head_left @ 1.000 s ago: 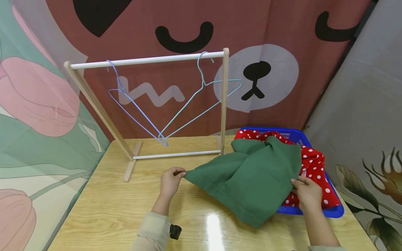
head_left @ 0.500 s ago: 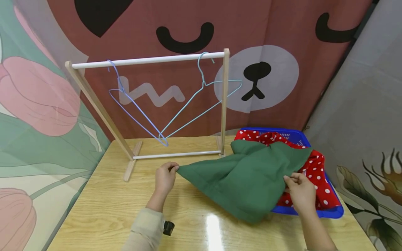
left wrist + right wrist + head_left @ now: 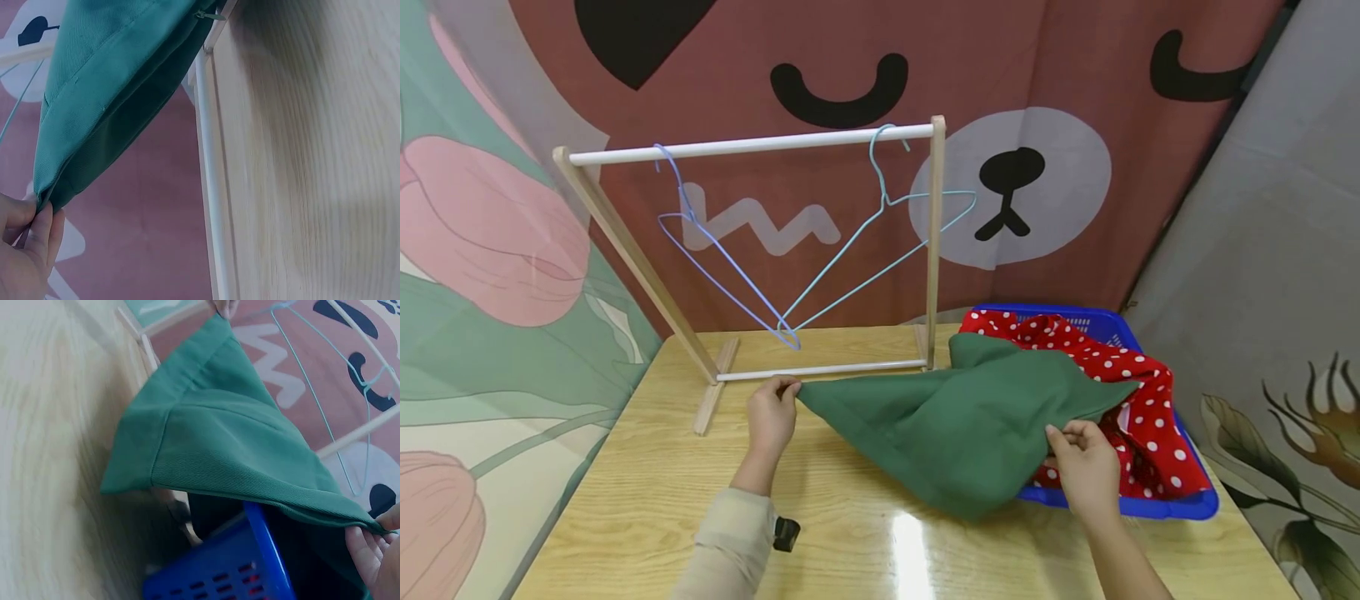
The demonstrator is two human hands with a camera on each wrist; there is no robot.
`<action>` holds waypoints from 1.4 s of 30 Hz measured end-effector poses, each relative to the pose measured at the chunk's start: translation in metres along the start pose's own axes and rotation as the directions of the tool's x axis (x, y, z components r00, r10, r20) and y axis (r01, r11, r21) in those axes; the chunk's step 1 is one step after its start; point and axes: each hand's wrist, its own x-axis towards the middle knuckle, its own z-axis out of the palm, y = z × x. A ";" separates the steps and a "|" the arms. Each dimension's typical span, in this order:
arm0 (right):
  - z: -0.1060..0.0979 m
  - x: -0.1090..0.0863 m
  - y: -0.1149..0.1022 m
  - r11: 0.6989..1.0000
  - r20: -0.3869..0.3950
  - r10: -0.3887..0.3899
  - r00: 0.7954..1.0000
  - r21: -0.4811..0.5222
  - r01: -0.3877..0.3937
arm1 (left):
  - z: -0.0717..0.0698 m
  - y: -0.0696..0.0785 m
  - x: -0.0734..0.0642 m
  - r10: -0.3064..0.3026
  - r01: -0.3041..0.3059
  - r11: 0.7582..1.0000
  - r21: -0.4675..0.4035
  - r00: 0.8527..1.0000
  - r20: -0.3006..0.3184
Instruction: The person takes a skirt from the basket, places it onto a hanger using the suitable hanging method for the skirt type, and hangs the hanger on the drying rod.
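A green garment (image 3: pixel 955 425) is stretched between my hands, its right part lying over the blue basket. My left hand (image 3: pixel 772 414) pinches its pointed left corner above the table, below the clothes rack. In the left wrist view a small zipper pull (image 3: pixel 210 15) shows at the edge of the green fabric. My right hand (image 3: pixel 1086 467) pinches the lower right edge of the garment beside the basket; the right wrist view shows the fabric between its thumb and fingers (image 3: pixel 362 550). Whether the piece is a skirt or something else, I cannot tell.
The blue basket (image 3: pixel 1180 510) at the right holds red polka-dot clothing (image 3: pixel 1150 454). Behind the hands stands a wood-and-white clothes rack (image 3: pixel 752 145) carrying a purple hanger (image 3: pixel 715 242) and a light-blue hanger (image 3: pixel 850 242). Printed curtains (image 3: pixel 1037 67) enclose the wooden table (image 3: pixel 647 500).
My left hand has drawn the garment's corner left and slightly away from me. My right hand has moved left along with the fabric, uncovering more of the red clothing.
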 end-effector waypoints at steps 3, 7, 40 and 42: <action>0.009 0.010 0.042 1.000 -0.001 0.010 1.000 0.005 -0.010 | -0.004 -0.004 0.002 0.012 -0.012 1.000 0.006 1.000 -0.029; 0.023 0.022 0.098 0.997 -0.016 -0.017 1.000 0.081 0.019 | -0.009 -0.010 0.005 0.017 -0.016 0.999 0.028 0.998 -0.060; 0.007 -0.013 -0.034 0.918 0.190 0.262 0.946 0.252 -0.305 | -0.003 -0.049 -0.012 -0.484 0.506 0.863 -0.016 0.835 0.262; 0.003 -0.008 -0.038 0.907 0.198 0.275 0.941 0.271 -0.322 | -0.001 -0.054 -0.013 -0.508 0.545 0.835 -0.072 0.815 0.280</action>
